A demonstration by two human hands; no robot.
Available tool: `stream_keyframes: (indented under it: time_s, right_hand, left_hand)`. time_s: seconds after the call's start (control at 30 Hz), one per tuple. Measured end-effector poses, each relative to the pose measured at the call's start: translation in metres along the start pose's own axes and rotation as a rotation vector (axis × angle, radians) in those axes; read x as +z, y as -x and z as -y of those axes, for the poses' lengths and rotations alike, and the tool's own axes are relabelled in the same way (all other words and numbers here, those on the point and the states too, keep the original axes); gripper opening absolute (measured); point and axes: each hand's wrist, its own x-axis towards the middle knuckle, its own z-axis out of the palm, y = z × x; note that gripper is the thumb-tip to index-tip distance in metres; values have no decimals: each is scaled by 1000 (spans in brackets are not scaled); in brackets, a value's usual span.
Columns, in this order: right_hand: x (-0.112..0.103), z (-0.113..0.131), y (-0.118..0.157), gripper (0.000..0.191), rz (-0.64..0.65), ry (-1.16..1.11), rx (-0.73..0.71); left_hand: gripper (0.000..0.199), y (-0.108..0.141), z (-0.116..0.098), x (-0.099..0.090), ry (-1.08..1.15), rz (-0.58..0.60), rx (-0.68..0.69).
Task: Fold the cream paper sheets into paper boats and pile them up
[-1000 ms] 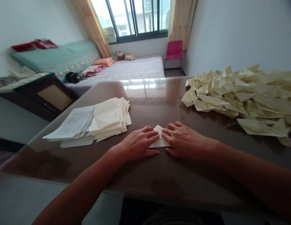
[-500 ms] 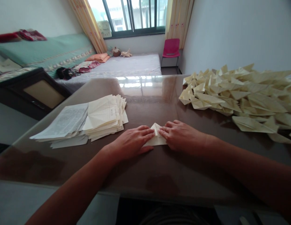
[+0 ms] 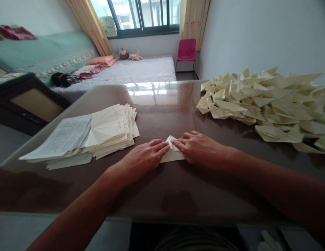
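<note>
A small folded cream paper (image 3: 172, 155) lies on the brown table, its pointed end facing away from me. My left hand (image 3: 146, 155) presses on its left side with the fingers together. From the right, my right hand (image 3: 197, 148) rests on the paper, fingertips near the peak and fingers bent together. The hands cover both sides of the paper. To the left is a stack of cream sheets (image 3: 107, 130), overlapping a stack of printed sheets (image 3: 65, 137). A large heap of folded paper pieces (image 3: 267, 99) sits at the right.
The glossy brown table (image 3: 157, 116) reflects the window. Beyond it stand a bed (image 3: 152, 68) with pillows and soft toys, and a pink chair (image 3: 186, 50) near the wall. A dark cabinet (image 3: 31, 104) is at the left.
The view has shifted slightly, moving the scene a little left in the picture. My left thumb, spread out before, is now tucked out of sight. My right fingertips have shifted slightly on the paper.
</note>
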Motion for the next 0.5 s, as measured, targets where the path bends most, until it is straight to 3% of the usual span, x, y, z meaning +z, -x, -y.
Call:
stream_keyframes:
  time_s: [0.2, 0.5]
  right_hand:
    - [-6, -20, 16, 73, 96, -164, -172]
    - [5, -23, 16, 55, -12, -145, -246]
  left_hand:
    - [54, 0, -2, 1, 32, 6, -8]
    - [41, -11, -5, 14, -44, -127, 65]
